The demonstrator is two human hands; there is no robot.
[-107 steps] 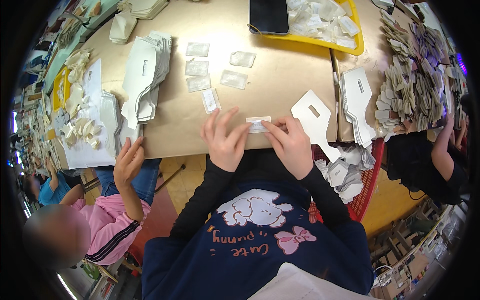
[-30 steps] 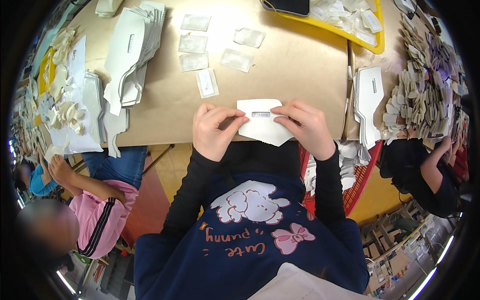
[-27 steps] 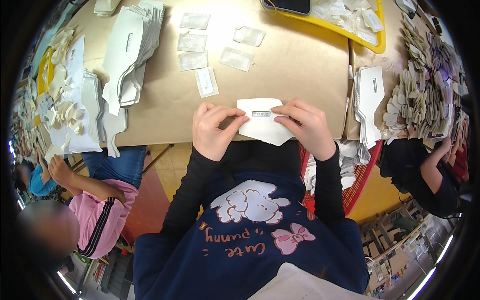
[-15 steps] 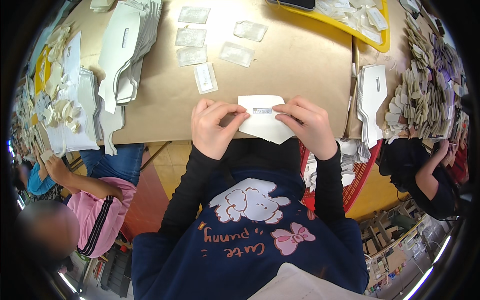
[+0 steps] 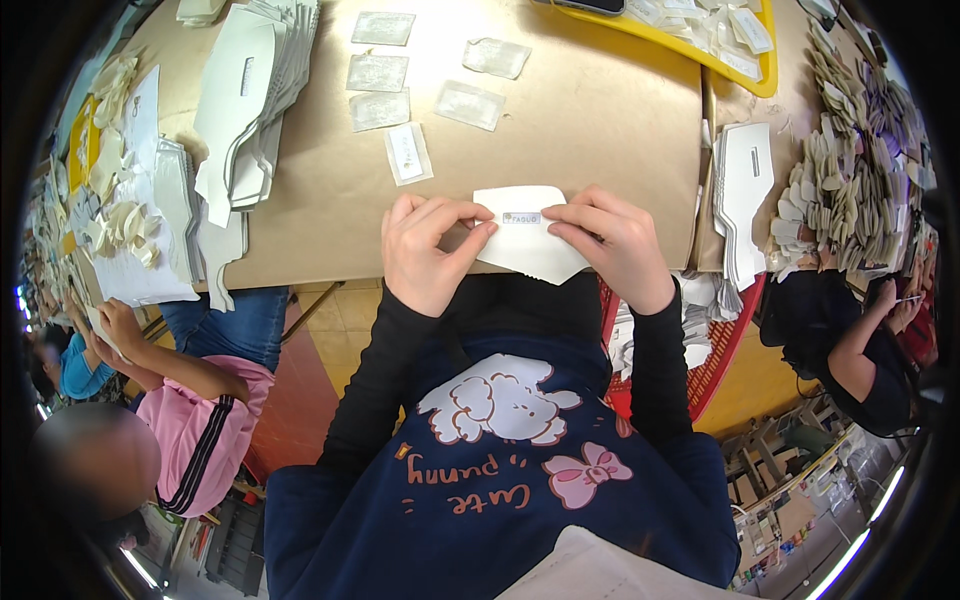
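Left hand [image 5: 430, 250]: thumb and fingertips pinching the left edge of the white piece [image 5: 530, 255].
Right hand [image 5: 622, 242]: thumb and fingertips pinching the same piece on its right side.
White piece: between both hands at the near edge of the table [image 5: 620, 130] — a small printed label [image 5: 522, 219] shows in its slot.
Loose patches: five translucent patches [image 5: 470, 105] and one labelled patch [image 5: 407, 154], nearest the left hand.
Stacks: left stack [image 5: 240, 85], right stack [image 5: 742, 195] — both of slotted white pieces.
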